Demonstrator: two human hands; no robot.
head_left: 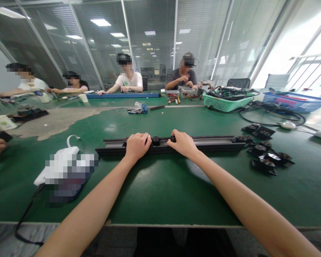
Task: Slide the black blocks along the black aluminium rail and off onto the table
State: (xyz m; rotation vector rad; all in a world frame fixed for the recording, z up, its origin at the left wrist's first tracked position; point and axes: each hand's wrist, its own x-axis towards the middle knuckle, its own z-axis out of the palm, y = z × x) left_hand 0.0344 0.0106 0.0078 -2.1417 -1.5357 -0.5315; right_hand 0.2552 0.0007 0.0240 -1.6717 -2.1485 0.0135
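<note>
A long dark metal rail (214,142) lies crosswise on the green table (155,192) in front of me. My left hand (137,145) rests on the rail with its fingers curled over the far edge. My right hand (182,142) is closed over the rail a little to the right, its fingertips on a small black fitting (173,138). Between the two hands another small black fitting (156,140) sits on the rail.
Several black brackets (264,157) lie at the right. A white device with a cable (66,167) sits at the left. A green basket of cables (224,100) and a blue tray (296,100) stand further back. Several people sit at the far side by a blue rail (123,95).
</note>
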